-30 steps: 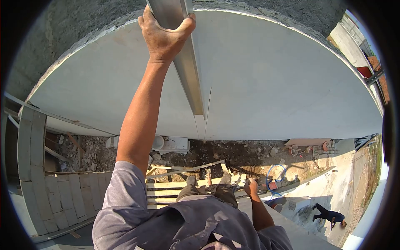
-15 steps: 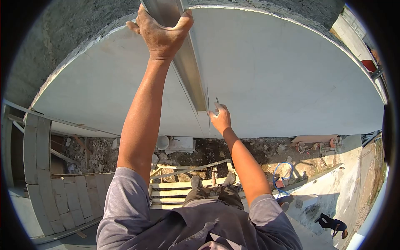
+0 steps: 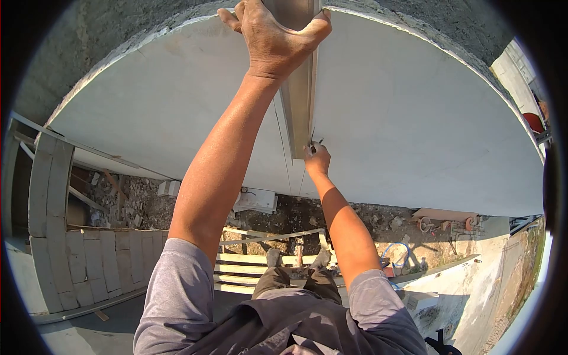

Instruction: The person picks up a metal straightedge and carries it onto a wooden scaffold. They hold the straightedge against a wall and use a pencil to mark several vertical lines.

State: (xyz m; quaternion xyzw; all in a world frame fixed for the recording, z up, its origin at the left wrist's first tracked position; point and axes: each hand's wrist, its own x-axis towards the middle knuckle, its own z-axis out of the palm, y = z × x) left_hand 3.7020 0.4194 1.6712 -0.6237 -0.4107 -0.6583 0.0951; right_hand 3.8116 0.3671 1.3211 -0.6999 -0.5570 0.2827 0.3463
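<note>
My left hand (image 3: pixel 273 36) grips a long metal straightedge (image 3: pixel 300 97) near its upper end and presses it flat against a smooth pale plastered wall (image 3: pixel 408 118). My right hand (image 3: pixel 318 157) is raised to the lower end of the straightedge and pinches a small thin dark tool, perhaps a pencil, whose tip touches the wall beside the metal edge. A faint vertical line runs down the wall below the straightedge. My legs and feet (image 3: pixel 296 260) stand on wooden scaffold planks (image 3: pixel 248 266) far below my hands.
Rough grey unplastered render (image 3: pixel 106 41) borders the smooth wall above. Stacked wooden boards (image 3: pixel 59 236) sit at left. Rubble, a white box (image 3: pixel 255 200), a blue hose (image 3: pixel 395 251) and tools lie on the ground below. A person's dark shape (image 3: pixel 441 343) shows at the bottom right.
My right hand rose from near my hip to the lower end of the straightedge. The view shifted, so the straightedge now stands more upright and nearer the middle.
</note>
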